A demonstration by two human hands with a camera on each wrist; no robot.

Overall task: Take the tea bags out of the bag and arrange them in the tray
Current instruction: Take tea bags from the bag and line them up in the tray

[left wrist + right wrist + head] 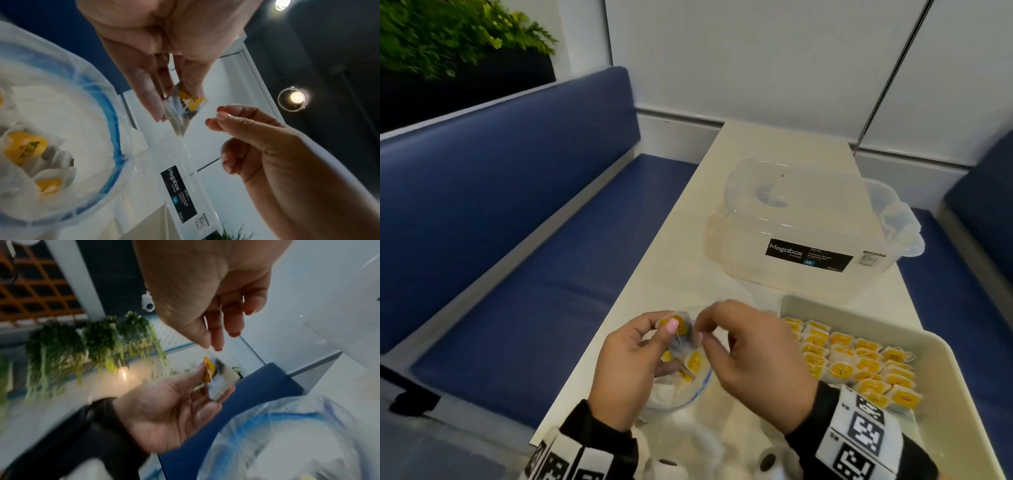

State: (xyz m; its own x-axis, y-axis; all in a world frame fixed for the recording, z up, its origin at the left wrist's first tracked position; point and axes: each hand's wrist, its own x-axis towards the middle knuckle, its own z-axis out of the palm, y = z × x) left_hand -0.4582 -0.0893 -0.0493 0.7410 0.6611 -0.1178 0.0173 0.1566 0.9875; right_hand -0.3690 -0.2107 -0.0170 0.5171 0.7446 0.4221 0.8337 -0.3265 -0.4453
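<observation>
My left hand (664, 329) pinches one tea bag (679, 325) with a yellow tag, holding it above the clear plastic bag (698, 387). That bag has a blue rim and lies on the table with more tea bags (693, 361) inside. The left wrist view shows the held tea bag (189, 104) under my left fingers (152, 97). My right hand (702, 329) is close beside it, thumb and forefinger pinched together; I see nothing between them. To the right, the cream tray (859, 308) holds several tea bags (859, 359) in rows.
A clear lidded storage box (808, 233) with a black label stands behind the tray on the narrow white table (688, 267). Blue benches run along the left (517, 240) and right (962, 308) sides. The tray's near right corner (945, 428) is bare.
</observation>
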